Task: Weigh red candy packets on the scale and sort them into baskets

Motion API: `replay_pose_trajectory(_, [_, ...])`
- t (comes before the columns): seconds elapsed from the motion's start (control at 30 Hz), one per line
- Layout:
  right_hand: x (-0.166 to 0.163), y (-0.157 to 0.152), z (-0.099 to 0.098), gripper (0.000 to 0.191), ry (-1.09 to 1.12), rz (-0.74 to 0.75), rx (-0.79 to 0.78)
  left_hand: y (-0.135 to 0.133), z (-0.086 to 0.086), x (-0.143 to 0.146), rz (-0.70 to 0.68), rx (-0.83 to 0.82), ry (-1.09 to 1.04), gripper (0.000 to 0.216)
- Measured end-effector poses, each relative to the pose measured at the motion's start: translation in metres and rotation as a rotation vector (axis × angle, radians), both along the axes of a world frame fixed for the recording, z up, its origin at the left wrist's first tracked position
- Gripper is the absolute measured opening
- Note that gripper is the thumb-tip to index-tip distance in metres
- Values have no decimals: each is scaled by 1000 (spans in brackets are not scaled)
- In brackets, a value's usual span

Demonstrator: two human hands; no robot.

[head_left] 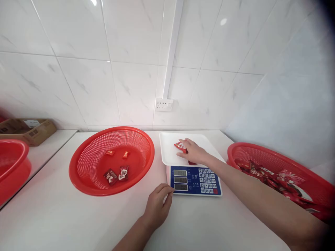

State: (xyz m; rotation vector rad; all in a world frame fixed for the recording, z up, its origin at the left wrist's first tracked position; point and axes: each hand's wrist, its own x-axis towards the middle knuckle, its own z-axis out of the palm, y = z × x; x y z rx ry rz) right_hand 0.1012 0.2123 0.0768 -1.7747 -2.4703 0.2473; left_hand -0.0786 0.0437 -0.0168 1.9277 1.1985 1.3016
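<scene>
A white scale [194,181] with a blue keypad stands on the white counter, its white weighing tray [167,146] on top. My right hand [193,152] lies on the tray, fingers over red candy packets [180,146]. Whether it grips them is unclear. My left hand [157,205] rests on the counter by the scale's front left corner, fingers curled, holding nothing visible. A red mesh basket [86,164] to the left holds a few red packets [116,174].
A second red basket [235,153] full of red packets sits at the right. Another red basin [13,157] and a cardboard box [28,129] are at the far left. A wall socket [164,104] is on the tiled wall behind.
</scene>
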Motion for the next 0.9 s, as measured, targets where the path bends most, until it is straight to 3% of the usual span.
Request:
replay_pose_trajectory(0.2, [8,-2,-19,44,17,81,197,1,-1,-2,26,-16,-5,20])
replay_pose_trajectory(0.4, [7,10,-2,36,210,35,236,2,-4,-1,40,-22,-6,20])
replay_pose_trajectory(0.5, [-18,8,18,32,332,50,259,2,-4,-1,44,-16,0,20])
replay_pose_trajectory(0.57, [-47,3,32,28,537,96,225,2,-4,-2,48,-17,11,20])
replay_pose_trajectory(0.67, [-98,-4,49,28,766,201,104,2,-4,-2,60,-28,7,20])
replay_pose_trajectory(0.77, [-138,-17,60,41,911,303,-76,3,-6,-2,89,-45,-6,18])
replay_pose_trajectory(0.83, [-150,-34,68,46,963,378,-112,5,-7,-3,115,-55,-16,19])
replay_pose_trajectory(0.9, [-148,-60,77,38,1034,448,-163,7,-6,-8,166,-81,-51,23])
